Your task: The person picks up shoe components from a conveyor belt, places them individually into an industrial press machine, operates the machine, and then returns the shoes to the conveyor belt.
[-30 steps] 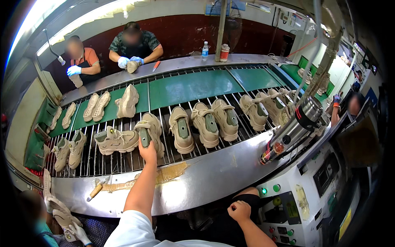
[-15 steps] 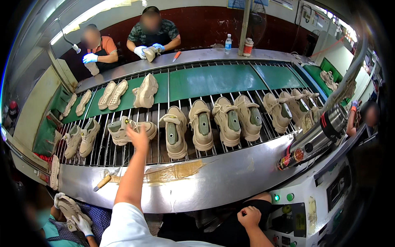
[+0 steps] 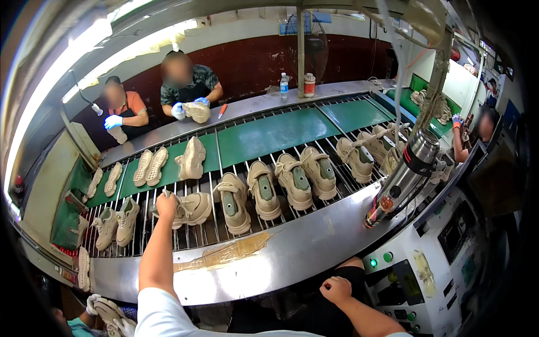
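Beige shoe (image 3: 191, 208) on the conveyor's near edge: my left hand (image 3: 166, 205) has slid leftward with it since a second ago, fingers now clamped on its heel. Right hand (image 3: 336, 289) stays low, loosely fisted, holding nothing.

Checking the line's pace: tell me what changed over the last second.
The left hand rode leftward with the beige shoe it grips on the conveyor; the other shoes drifted left too. The right hand stayed low by the steel edge, holding nothing.
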`<move>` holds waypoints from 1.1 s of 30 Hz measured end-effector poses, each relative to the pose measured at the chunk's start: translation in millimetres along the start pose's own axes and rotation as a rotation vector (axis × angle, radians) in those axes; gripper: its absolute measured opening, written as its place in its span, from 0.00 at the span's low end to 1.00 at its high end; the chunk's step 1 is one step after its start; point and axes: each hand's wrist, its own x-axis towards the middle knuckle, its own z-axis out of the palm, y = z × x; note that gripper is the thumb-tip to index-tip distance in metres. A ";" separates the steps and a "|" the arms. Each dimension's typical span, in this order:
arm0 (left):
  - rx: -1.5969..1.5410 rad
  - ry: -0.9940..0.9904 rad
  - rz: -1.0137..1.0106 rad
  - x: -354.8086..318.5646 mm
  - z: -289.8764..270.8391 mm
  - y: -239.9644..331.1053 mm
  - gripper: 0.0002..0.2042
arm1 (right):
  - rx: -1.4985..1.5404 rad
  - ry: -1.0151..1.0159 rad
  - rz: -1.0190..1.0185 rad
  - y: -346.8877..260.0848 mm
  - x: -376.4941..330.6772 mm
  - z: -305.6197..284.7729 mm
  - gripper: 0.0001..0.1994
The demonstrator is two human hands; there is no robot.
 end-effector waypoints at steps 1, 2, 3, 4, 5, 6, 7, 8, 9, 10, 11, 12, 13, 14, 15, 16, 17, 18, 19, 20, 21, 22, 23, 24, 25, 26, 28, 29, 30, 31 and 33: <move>-0.137 -0.067 0.023 -9.5 -27.1 21.6 0.11 | 0.080 -0.031 -0.076 -1.6 1.7 -2.5 0.05; -0.184 -0.102 0.044 -23.7 -56.3 39.9 0.10 | 0.155 -0.063 -0.156 -3.4 4.8 -5.3 0.06; -0.230 -0.138 0.063 -41.5 -87.9 57.8 0.10 | 0.228 -0.100 -0.236 -8.7 8.2 -10.2 0.08; -0.365 -0.151 0.101 -65.0 -116.0 82.7 0.10 | 0.293 -0.088 -0.247 -33.1 16.5 -26.0 0.14; -0.494 -0.178 0.138 -92.5 -143.4 110.9 0.10 | 0.361 -0.079 -0.245 -66.5 26.6 -43.5 0.21; -0.607 -0.277 0.112 -116.9 -173.0 141.0 0.09 | 0.338 -0.027 -0.351 -89.0 35.5 -50.3 0.36; -0.721 -0.374 0.081 -141.8 -201.7 169.7 0.09 | 0.487 -0.059 -0.353 -120.0 41.8 -66.2 0.45; -0.866 -0.474 0.063 -172.2 -220.4 199.4 0.09 | 0.526 0.031 -0.383 -146.6 45.6 -77.6 0.46; -1.014 -0.583 0.046 -197.3 -235.5 224.3 0.09 | 0.557 0.128 -0.409 -168.0 46.1 -87.0 0.48; -0.989 -0.757 0.014 -215.8 -252.4 236.3 0.11 | 0.691 0.135 -0.399 -189.5 38.9 -99.0 0.48; -1.086 -0.906 0.025 -238.1 -257.7 243.2 0.13 | 0.829 0.136 -0.397 -200.9 30.2 -108.9 0.48; -1.090 -0.965 -0.035 -259.5 -252.4 242.5 0.15 | 0.683 0.131 -0.459 -186.0 15.2 -101.3 0.43; -0.903 -1.141 0.064 -269.5 -256.3 229.6 0.16 | 0.923 -0.019 -0.429 -172.7 -1.8 -92.7 0.37; -0.849 -1.254 0.063 -288.5 -267.8 245.7 0.17 | 1.507 -0.340 -0.246 -155.6 -14.9 -76.3 0.32; -0.798 -1.383 0.072 -305.2 -272.1 260.7 0.18 | 2.034 -0.586 -0.007 -133.8 -25.1 -64.4 0.27; -0.832 -1.461 0.044 -314.1 -265.1 265.7 0.18 | 2.290 -0.656 0.139 -118.0 -36.6 -56.3 0.22; -0.862 -1.562 -0.006 -323.0 -252.9 267.8 0.18 | 2.400 -0.599 0.089 -117.1 -49.1 -78.6 0.21; -0.943 -1.614 -0.089 -328.3 -234.0 272.0 0.20 | 2.511 -0.551 0.020 -116.3 -56.1 -102.3 0.21; -0.979 -1.557 -0.116 -339.3 -211.9 269.4 0.23 | 2.414 -0.351 -0.077 -113.8 -64.3 -121.5 0.27; -1.126 -1.537 -0.184 -351.0 -191.0 278.5 0.24 | 2.137 -0.053 -0.204 -110.4 -70.4 -144.2 0.34; -1.266 -1.511 -0.264 -363.1 -170.6 287.6 0.24 | 1.758 0.279 -0.287 -107.3 -79.7 -167.8 0.41; -1.401 -1.693 -0.289 -363.1 -146.6 286.0 0.22 | 1.424 0.582 -0.325 -99.6 -81.3 -190.3 0.49; -1.643 -1.746 -0.344 -371.0 -128.4 285.2 0.16 | 1.395 0.625 -0.217 -80.3 -91.5 -210.7 0.50; -1.640 -1.737 -0.221 -373.0 -104.1 274.2 0.12 | 1.386 0.651 -0.113 -59.2 -99.7 -226.0 0.50; -1.642 -1.736 -0.102 -371.9 -76.4 262.1 0.09 | 1.452 0.682 0.003 -30.7 -112.1 -227.3 0.48; -1.544 -1.633 0.019 -371.0 -48.7 245.6 0.08 | 1.523 0.707 0.113 5.3 -121.8 -225.5 0.45; -1.290 -1.367 0.115 -382.2 -15.7 228.4 0.10 | 1.456 0.870 0.509 88.5 -138.2 -238.3 0.39; -1.124 -1.199 0.096 -388.5 -4.8 220.9 0.11 | 1.285 0.970 0.390 93.1 -124.3 -279.4 0.37; -1.003 -1.111 0.096 -387.6 12.3 199.5 0.11 | 1.177 1.049 0.493 103.5 -116.0 -313.1 0.36; -0.889 -1.028 0.095 -383.7 30.9 176.3 0.11 | 1.059 1.072 0.459 120.0 -109.8 -346.2 0.36; -0.825 -0.844 0.063 -377.8 56.1 137.1 0.10 | 0.875 1.128 0.593 130.8 -84.2 -402.3 0.38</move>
